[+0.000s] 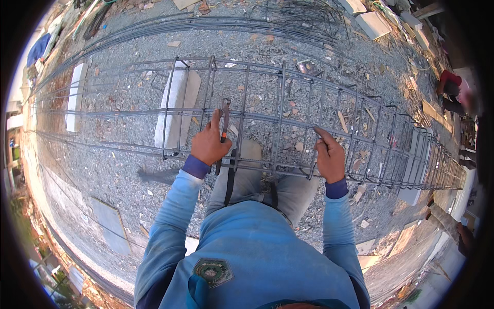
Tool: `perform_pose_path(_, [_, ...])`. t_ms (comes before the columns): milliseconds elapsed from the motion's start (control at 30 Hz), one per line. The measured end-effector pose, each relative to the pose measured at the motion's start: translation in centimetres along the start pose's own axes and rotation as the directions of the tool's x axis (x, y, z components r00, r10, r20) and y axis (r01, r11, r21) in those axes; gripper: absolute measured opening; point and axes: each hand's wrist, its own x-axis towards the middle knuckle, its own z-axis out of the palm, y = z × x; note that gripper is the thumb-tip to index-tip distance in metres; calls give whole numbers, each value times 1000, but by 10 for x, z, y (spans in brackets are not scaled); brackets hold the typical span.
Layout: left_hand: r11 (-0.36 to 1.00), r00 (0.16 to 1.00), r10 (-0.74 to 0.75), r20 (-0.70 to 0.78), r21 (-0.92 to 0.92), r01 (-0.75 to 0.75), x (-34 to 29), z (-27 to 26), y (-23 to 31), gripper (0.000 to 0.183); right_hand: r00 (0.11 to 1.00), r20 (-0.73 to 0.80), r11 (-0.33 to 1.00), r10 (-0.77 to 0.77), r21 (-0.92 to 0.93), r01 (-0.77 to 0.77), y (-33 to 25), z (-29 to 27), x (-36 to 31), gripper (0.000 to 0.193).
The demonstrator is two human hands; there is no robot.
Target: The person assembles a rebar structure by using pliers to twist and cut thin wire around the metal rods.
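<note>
A long cage of steel rebar with square stirrups (281,92) lies across in front of me, over my legs. My left hand (207,144) is closed around pincers (225,121) with orange on the handle. Their jaws point away from me, at the cage's middle bars. My right hand (330,156) is at a stirrup farther right, its index finger stretched to the middle bar and the other fingers curled. Whatever those curled fingers hold, if anything, is too small to make out.
White blocks (172,105) stand under the cage at the left, and a pale block (416,157) at the right. Loose rebar (206,23) lies beyond, on gravel (247,49). A person in red (451,81) is at the far right, with another person's legs (443,219) lower down.
</note>
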Motion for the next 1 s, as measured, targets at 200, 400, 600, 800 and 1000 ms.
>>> perform_pose_path(200, [978, 956, 134, -261, -120, -170, -5, 2, 0, 68, 979, 83, 734, -185, -651, 194, -7, 14, 64, 30])
perform_pose_path(400, [712, 958, 286, 20, -673, -199, -15, 16, 65, 41, 854, 513, 566, -90, -679, 468, 10, 30, 116, 30])
perform_pose_path(600, [766, 893, 244, 379, -640, 62, 13, 58, 111, 50, 659, 721, 733, 212, -563, 380, 12, 37, 154, 32])
perform_pose_path(800, [270, 704, 74, 707, -693, 668, 30, 66, 143, 39, 573, 799, 807, 182, -455, 378, 26, 39, 165, 29])
perform_pose_path(1000, [-39, 688, 64, 723, -687, 726, 20, 73, 143, 22, 690, 723, 652, 34, -539, 533, -12, 27, 162, 14])
